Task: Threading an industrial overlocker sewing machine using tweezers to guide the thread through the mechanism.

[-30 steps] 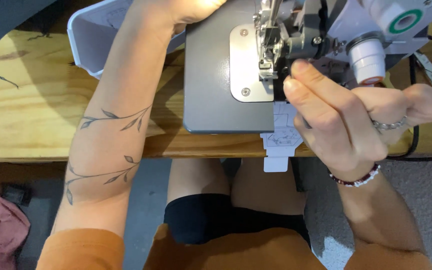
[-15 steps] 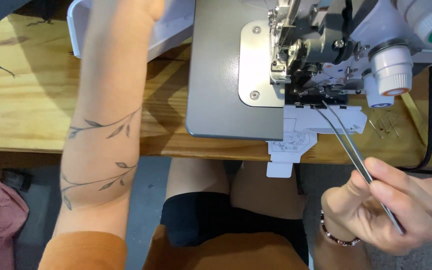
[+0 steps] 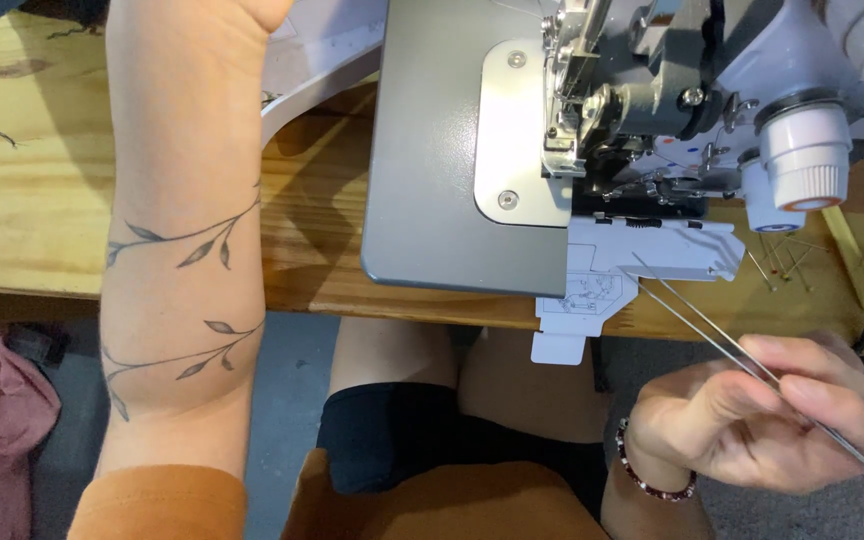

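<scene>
- Two thin metal legs make up the tweezers (image 3: 742, 345), and my right hand (image 3: 762, 425) pinches them down low, near my lap. I think the grip sits far back on them, so the tips could wobble.
- I see the tips pointing up at the open white cover (image 3: 652, 262) of the sewing machine (image 3: 462, 150). If my hand shakes, they could slip and miss the little parts inside.
- I see loose pins (image 3: 777, 262) lying on the wooden table (image 3: 32, 190), just beside the cover. My wrist could brush them off the edge onto my legs.
- My left arm (image 3: 187, 230) reaches far up past the machine. The left hand is cut off at the top, so I cannot tell if it grips anything. It could bump the machine, and I would not see it.
- A sharp needle area (image 3: 570, 110) sits farthest back. Fingers near it could get poked.
</scene>
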